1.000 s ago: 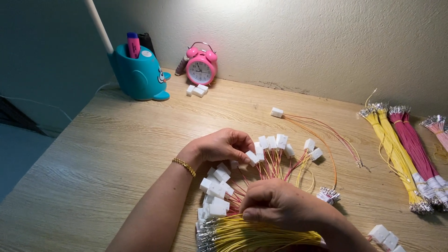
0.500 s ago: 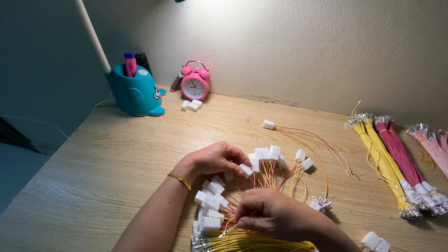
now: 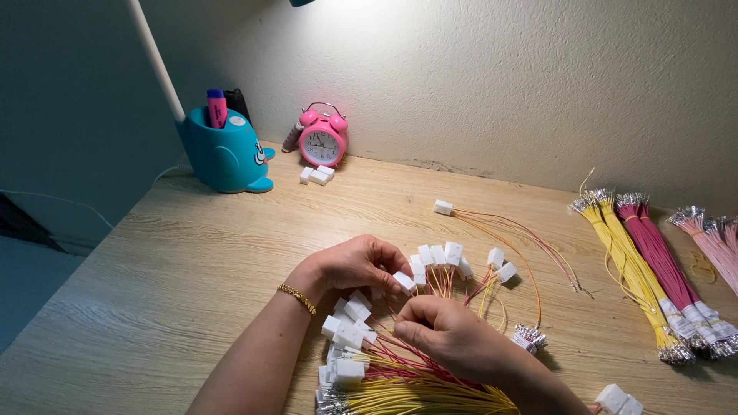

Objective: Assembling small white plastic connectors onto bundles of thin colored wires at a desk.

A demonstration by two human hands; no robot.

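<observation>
My left hand (image 3: 355,265), with a gold bracelet on the wrist, pinches a small white plastic connector (image 3: 404,282) between thumb and fingers. My right hand (image 3: 450,338) is closed on thin red and yellow wires just below that connector. Around both hands lies a fan of wired white connectors (image 3: 442,255), and more of them are heaped under my left wrist (image 3: 347,327). A bunch of loose yellow wires (image 3: 419,396) runs along the bottom edge, partly hidden by my right forearm.
One wired connector (image 3: 443,207) lies alone farther back. Bundles of yellow wires (image 3: 626,265), magenta wires (image 3: 665,265) and pink wires (image 3: 711,242) lie at the right. A teal pen holder (image 3: 224,154), a pink alarm clock (image 3: 322,140), loose white connectors (image 3: 317,175) and a lamp arm (image 3: 157,61) stand at the back.
My view has drifted, so everything sits a little lower and more to the left. My left hand's fingers have closed on one connector, and my right hand has moved up toward it with wires.
</observation>
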